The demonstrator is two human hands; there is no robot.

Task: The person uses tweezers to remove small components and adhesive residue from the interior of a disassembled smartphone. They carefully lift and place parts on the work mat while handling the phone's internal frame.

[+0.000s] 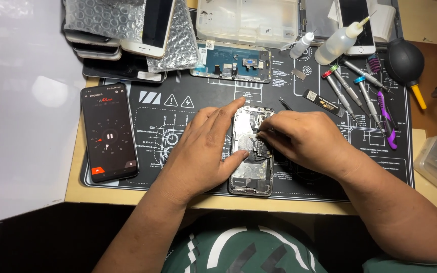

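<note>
Fingertips (262,133) of the right hand (307,141) were pinched together over the middle of the opened smartphone with its bare metal chassis and exposed boards (249,172), apparently nipping a small part or a fine tool, though what sat between them was too small to tell. Left hand (206,151) lay flat and spread along the phone's left edge, forefinger stretched to its top corner and thumb pressed on the chassis, steadying rather than gripping it. That phone lay at the centre of the frame on the black printed work mat (178,101). Its screen was already off: a detached display panel with a blue-green back (231,61) rested just above it. Shields and cables inside looked partly lifted, so the work seemed well under way, with the internals not yet closed up. At centre left a black phone showing a stopwatch dial (109,132) sat on the mat. Four colour-banded screwdrivers (352,86) and purple-handled tweezers (386,114) lay at upper right, near two small squeeze bottles (330,44) and a black rubber dust blower (404,63). A stack of phones in bubble wrap (127,35) filled the upper left
</note>
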